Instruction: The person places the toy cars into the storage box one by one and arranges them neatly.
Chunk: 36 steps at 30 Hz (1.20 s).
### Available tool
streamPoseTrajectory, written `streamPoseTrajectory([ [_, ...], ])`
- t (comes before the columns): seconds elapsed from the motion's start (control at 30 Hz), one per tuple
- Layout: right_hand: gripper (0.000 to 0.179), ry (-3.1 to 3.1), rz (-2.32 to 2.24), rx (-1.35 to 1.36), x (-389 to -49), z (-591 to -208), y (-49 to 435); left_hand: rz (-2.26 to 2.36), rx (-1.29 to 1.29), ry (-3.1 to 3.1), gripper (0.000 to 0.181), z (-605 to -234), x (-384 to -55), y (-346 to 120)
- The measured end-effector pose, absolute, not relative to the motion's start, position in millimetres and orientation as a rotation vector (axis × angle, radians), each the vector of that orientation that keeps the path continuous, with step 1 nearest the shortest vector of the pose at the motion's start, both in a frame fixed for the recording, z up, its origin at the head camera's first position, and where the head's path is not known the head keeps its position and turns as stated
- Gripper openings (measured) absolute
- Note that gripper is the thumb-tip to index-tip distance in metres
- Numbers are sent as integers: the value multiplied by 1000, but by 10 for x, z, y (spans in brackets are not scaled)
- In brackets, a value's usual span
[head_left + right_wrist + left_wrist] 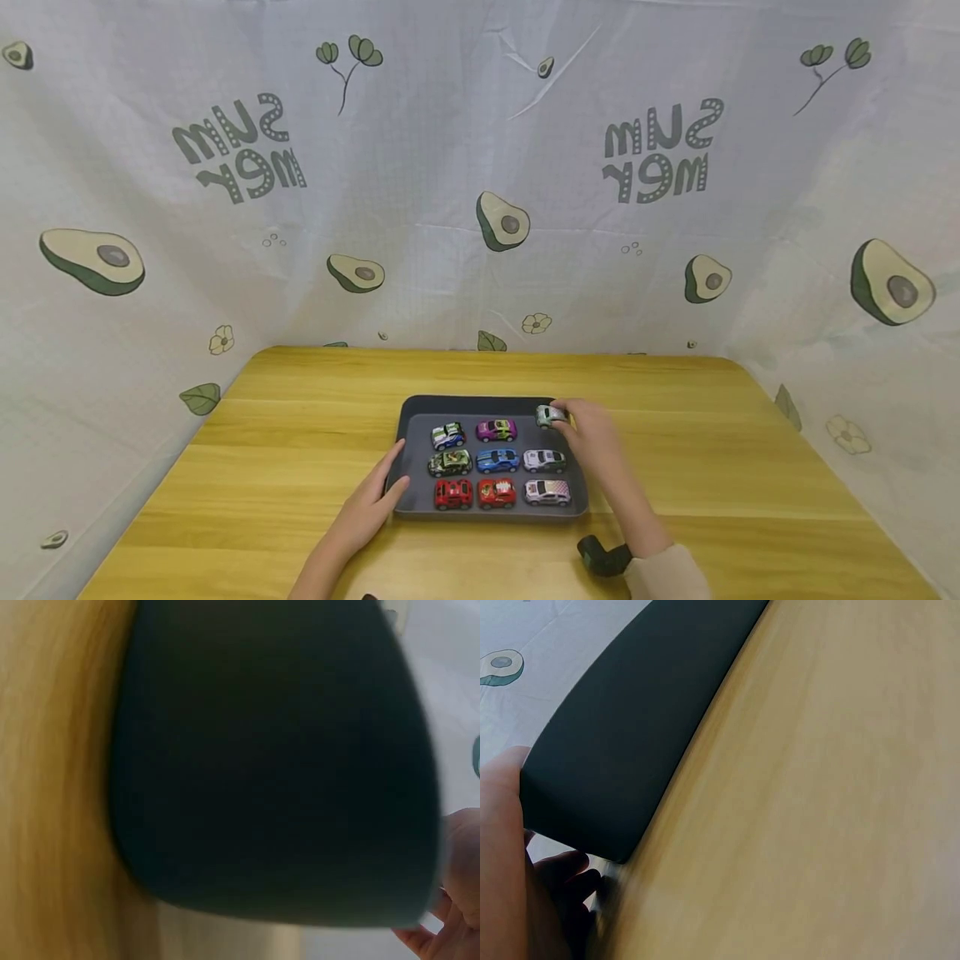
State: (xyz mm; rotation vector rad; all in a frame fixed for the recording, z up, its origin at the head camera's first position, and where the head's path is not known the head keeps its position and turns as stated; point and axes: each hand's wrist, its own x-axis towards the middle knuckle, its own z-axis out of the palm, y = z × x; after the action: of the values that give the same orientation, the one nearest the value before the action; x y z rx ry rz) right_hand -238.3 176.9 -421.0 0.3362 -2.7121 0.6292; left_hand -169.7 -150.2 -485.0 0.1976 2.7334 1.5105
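My right hand (pixel 592 435) pinches a pale green toy car (pixel 550 416) between thumb and fingers at the back right corner of a dark grey tray (pixel 487 517). Beyond the tray wall (pixel 277 765), part of that hand shows at the right edge of the right wrist view. At the tray's left side my left hand (pixel 366 507) grips the edge, thumb at the rim and fingers (pixel 574 885) low by the outer wall. Several other toy cars stand in rows, among them a purple one (pixel 497 430), a blue one (pixel 498 460) and a white one (pixel 544 460).
The tray lies on a wooden table (pixel 300 433). A dark, bent object (pixel 603 557) is by my right forearm, near the tray's front right corner. A white cloth with avocado prints (pixel 502 221) hangs behind the table and along both sides.
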Motion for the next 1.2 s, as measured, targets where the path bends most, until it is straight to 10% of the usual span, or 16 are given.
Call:
streamPoseTrajectory([
  [1.2, 34, -2822, 527, 310, -2466, -4436, 1652, 1523, 208, 2729, 59, -4837, -1705, -1501],
])
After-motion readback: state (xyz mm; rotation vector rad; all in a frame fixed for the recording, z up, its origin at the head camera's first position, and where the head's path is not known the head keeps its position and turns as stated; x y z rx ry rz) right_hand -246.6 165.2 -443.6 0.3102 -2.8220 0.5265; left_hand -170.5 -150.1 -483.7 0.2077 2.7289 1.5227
